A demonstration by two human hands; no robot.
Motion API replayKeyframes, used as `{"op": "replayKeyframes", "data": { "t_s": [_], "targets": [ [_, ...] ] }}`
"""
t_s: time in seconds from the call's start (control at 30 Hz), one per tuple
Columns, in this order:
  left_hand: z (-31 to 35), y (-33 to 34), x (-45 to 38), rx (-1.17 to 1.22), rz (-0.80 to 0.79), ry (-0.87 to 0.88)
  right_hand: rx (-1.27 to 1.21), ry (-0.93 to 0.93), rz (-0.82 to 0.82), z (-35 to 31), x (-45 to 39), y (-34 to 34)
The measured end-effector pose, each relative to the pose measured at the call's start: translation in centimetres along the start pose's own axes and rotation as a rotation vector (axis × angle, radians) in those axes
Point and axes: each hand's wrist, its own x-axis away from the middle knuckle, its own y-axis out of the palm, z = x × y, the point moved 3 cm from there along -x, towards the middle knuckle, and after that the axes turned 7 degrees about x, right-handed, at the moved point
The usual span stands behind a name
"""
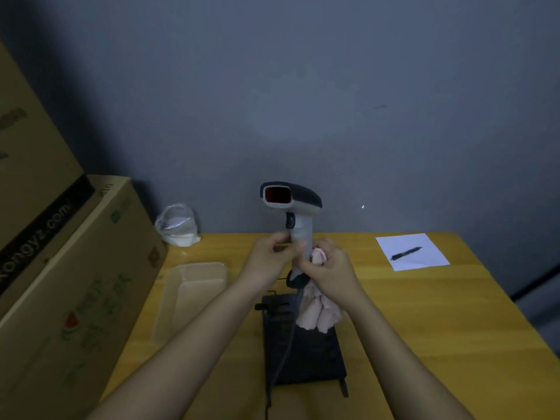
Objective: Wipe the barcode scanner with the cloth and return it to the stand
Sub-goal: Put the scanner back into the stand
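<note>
Grey-and-black barcode scanner (295,204), held upright above the yellow wooden table (424,313), red window facing the camera, head well above both hands. Left hand (269,262): fingers pinched on the left side of the handle just below the trigger. Right hand (328,268): closed on a pale pink cloth (318,310), pressing it to the right side of the handle; cloth hangs down below the hand. Black stand (306,353): flat on the table directly beneath, nearer the camera. Cable (280,359): trails down over the stand. Far right: white paper (424,259) bearing a pen (406,253).
</note>
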Motion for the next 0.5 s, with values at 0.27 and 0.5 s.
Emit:
{"op": "replayKeyframes", "data": {
  "t_s": [0.27,0.5],
  "targets": [
    [-3.1,6.9,-2.1,0.234,-0.014,-0.198,-0.300,0.245,-0.206,6.3,1.4,-6.1],
    [-8.8,11.3,-3.2,0.147,-0.112,-0.369,-0.294,0.371,-0.086,11.9,3.1,-9.4]
  ]
}}
